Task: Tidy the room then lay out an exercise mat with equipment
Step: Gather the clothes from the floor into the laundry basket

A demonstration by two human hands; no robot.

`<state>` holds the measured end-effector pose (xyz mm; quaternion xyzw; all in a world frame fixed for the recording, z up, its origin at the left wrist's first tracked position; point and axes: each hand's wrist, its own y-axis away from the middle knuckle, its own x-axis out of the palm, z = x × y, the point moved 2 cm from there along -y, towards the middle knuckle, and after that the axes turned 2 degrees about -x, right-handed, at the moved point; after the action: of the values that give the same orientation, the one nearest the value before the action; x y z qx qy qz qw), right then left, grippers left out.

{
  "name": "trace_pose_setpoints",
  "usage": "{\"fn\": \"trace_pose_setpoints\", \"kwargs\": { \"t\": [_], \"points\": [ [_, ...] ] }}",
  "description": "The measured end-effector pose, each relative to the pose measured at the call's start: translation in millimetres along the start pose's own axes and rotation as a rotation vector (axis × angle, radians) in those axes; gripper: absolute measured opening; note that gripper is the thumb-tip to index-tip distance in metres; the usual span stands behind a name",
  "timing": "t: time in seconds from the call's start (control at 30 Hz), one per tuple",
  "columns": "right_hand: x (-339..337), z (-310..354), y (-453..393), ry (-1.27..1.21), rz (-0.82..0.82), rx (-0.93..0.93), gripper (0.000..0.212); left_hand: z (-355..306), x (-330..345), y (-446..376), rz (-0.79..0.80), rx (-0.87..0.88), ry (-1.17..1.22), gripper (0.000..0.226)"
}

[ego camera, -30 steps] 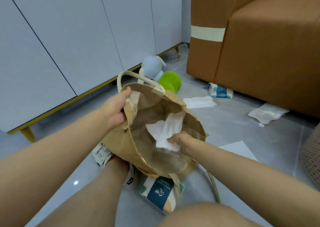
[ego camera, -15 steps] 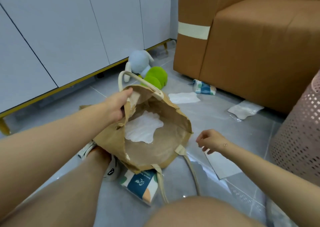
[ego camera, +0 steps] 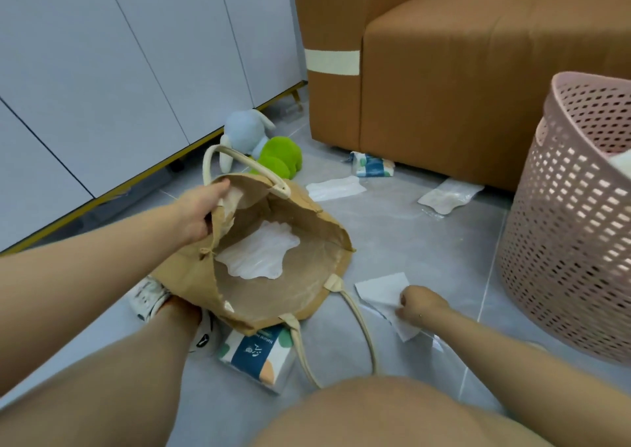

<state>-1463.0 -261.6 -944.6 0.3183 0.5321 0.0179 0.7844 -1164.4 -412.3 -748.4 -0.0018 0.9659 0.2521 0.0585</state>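
The right hand (ego camera: 418, 305) pinches a white tissue (ego camera: 382, 291) lying flat on the floor, just right of the bag (ego camera: 273, 276). The left hand (ego camera: 201, 213) grips the bag's rim, holding its mouth open toward the right hand, so the tissue need only travel left.

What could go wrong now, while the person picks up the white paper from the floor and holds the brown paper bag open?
1. The left hand holds the brown paper bag by one rim only; its torn edge may rip further.
2. The right hand pinches just a corner of the white paper sheet, which might tear or slip.
3. The bag's cream handle loop lies on the grey tiled floor near the knee and could snag.
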Motion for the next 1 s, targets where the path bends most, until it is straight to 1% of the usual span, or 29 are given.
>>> {"fn": "trace_pose_setpoints", "kwargs": {
  "t": [0.03, 0.1, 0.13, 0.2, 0.27, 0.37, 0.4, 0.43, 0.47, 0.5, 0.57, 0.67, 0.73, 0.77, 0.87, 0.93, 0.97, 1.0],
  "points": [
    [-3.0, 1.8, 5.4, -0.026, -0.004, -0.03, 0.009, -1.0, -1.4, 3.6, -0.005, 0.014, -0.028, 0.02],
    [-15.0, 3.6, 18.8, -0.142, -0.054, -0.078, 0.027, -1.8, -3.5, 17.1, -0.02, 0.048, -0.08, 0.022],
    [-24.1, 5.3, 26.1, -0.229, -0.084, -0.095, 0.031, -1.4, -4.4, 24.4, -0.027, 0.061, -0.108, 0.023],
    [-46.3, 9.9, 43.6, -0.377, -0.154, -0.13, 0.031, -0.2, -7.0, 37.7, -0.042, 0.092, -0.168, 0.023],
    [-70.8, 12.1, 64.2, -0.487, -0.208, -0.164, 0.026, -3.5, -9.6, 52.7, -0.051, 0.123, -0.204, 0.024],
    [-104.7, 12.7, 102.1, -0.617, -0.239, -0.198, 0.015, -15.5, -15.1, 66.7, -0.058, 0.139, -0.177, 0.027],
    [-113.9, 11.9, 112.7, -0.684, -0.222, -0.216, 0.018, -19.6, -14.3, 66.6, -0.056, 0.131, -0.145, 0.027],
    [-124.4, 10.6, 126.7, -0.734, -0.197, -0.223, 0.026, -24.5, -11.0, 66.7, -0.053, 0.131, -0.108, 0.025],
    [-130.7, 9.1, 136.5, -0.738, -0.168, -0.246, 0.034, -23.8, -7.0, 65.3, -0.057, 0.128, -0.068, 0.024],
    [-139.1, 6.3, 145.8, -0.673, -0.181, -0.258, 0.037, -22.3, -0.7, 62.3, -0.057, 0.13, -0.031, 0.021],
    [-153.9, 1.3, 158.8, -0.546, -0.243, -0.227, 0.034, -11.9, 13.0, 60.0, -0.015, 0.119, 0.019, 0.019],
    [-164.3, -1.6, 168.2, -0.484, -0.328, -0.095, 0.032, 12.0, 26.2, 47.4, 0.083, 0.105, 0.082, 0.024],
    [-161.5, 7.5, 169.9, -0.412, -0.353, -0.002, 0.031, 26.8, 28.5, 30.1, 0.121, 0.141, 0.114, 0.034],
    [-162.6, 12.5, 167.1, -0.373, -0.366, 0.025, 0.03, 30.8, 30.3, 25.2, 0.131, 0.164, 0.119, 0.035],
    [-163.8, 32.4, 143.8, -0.241, -0.35, 0.126, 0.021, 47.6, 35.7, 2.3, 0.18, 0.186, 0.13, 0.034],
    [-165.4, 39.5, 116.2, -0.167, -0.303, 0.193, 0.018, 54.5, 47.7, -27.5, 0.219, 0.18, 0.121, 0.037],
    [-165.6, 40.7, 104.1, -0.152, -0.284, 0.217, 0.02, 58.2, 52.5, -38.9, 0.235, 0.167, 0.108, 0.034],
    [-168.2, 39.9, 88.0, -0.171, -0.268, 0.246, 0.021, 58.7, 58.4, -45.4, 0.229, 0.144, 0.077, 0.025]
  ]
}}
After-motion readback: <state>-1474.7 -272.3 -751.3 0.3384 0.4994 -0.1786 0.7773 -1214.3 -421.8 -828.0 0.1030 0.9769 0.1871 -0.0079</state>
